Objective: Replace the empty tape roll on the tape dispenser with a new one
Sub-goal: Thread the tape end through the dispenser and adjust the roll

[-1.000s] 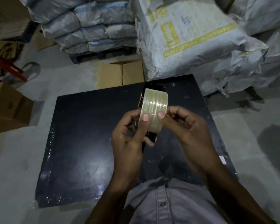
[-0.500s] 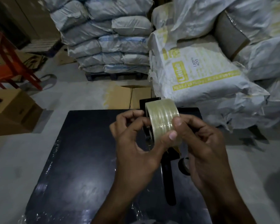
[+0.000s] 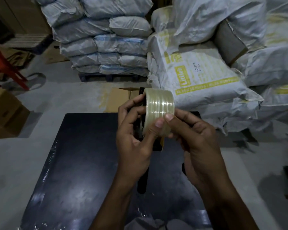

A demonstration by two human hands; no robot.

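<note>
Tape roll (image 3: 159,112), clear and full, sits against the black tape dispenser (image 3: 142,181), held above the dark table (image 3: 83,163). Left hand (image 3: 133,143) grips dispenser and roll; right hand (image 3: 194,136) curls round the roll, thumb pressing its face. White sacks (image 3: 198,75) lie behind

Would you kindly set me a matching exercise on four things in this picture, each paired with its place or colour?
Things:
1. tape roll
2. table
3. cardboard box
4. sack

Descriptions:
A. white with yellow print
B. at the picture's left edge
C. clear, held by the left hand and right hand
D. black and glossy, below the hands

Pairs: 1-C; 2-D; 3-B; 4-A
</note>
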